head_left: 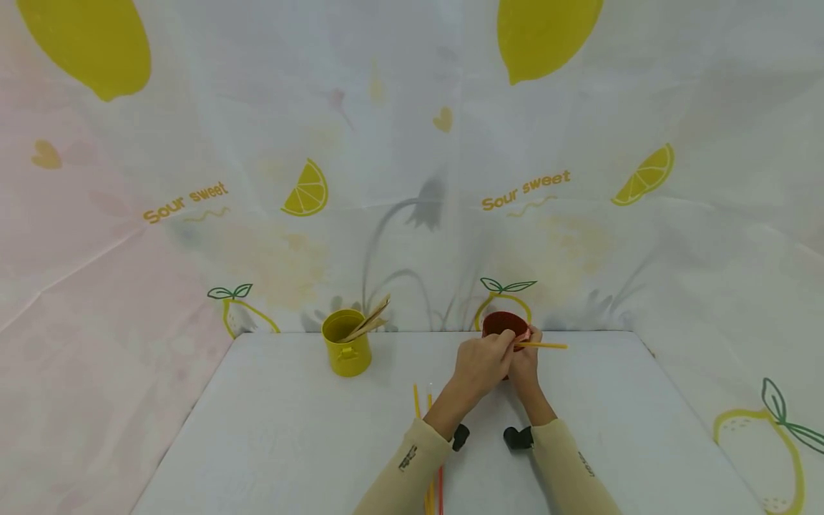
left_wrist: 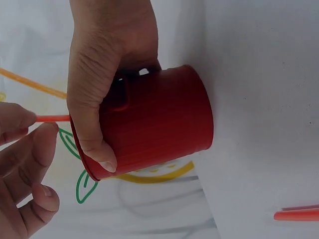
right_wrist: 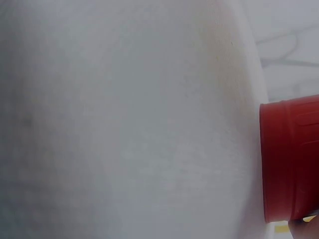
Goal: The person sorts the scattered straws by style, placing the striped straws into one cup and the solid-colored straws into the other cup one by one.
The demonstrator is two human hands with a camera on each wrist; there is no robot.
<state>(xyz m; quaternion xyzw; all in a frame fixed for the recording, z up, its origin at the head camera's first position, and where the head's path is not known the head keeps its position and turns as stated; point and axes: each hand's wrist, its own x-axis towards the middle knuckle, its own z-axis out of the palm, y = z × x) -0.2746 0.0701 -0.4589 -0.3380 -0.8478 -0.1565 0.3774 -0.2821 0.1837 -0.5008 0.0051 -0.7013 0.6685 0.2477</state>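
A red cup (head_left: 503, 322) with a small side handle stands at the back right of the white table, its base at the tabletop in the left wrist view. My right hand (head_left: 524, 366) grips it from the right, thumb along the wall below the rim. Above the rim, my left hand (head_left: 481, 363) pinches a red straw (left_wrist: 52, 118) whose lower end passes behind the rim. An orange straw (head_left: 543, 345) sticks out beside it, slanting right. In the right wrist view the cup's wall (right_wrist: 286, 159) shows at the edge, with a fingertip below it.
A yellow bucket (head_left: 350, 357) holding brown flat strips (head_left: 370, 320) stands at the back left. Between my forearms and the left side lie orange straws (head_left: 416, 402) and a red straw (head_left: 440, 490). A printed lemon backdrop (head_left: 399, 143) rises behind the table.
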